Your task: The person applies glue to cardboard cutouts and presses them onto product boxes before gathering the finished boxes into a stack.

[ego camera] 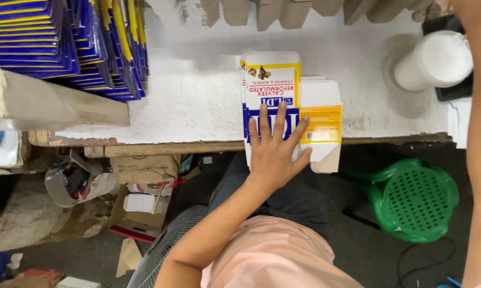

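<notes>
The left hand (275,152) lies flat, fingers spread, pressing a flattened white, blue and yellow carton (288,104) against the white bench (197,101) near the frame's centre, seemingly to hold its folds down. The right hand is out of frame at upper right, only its forearm (480,133) showing, so its grip cannot be told. Stacked blue flats (64,42) fill the upper left.
</notes>
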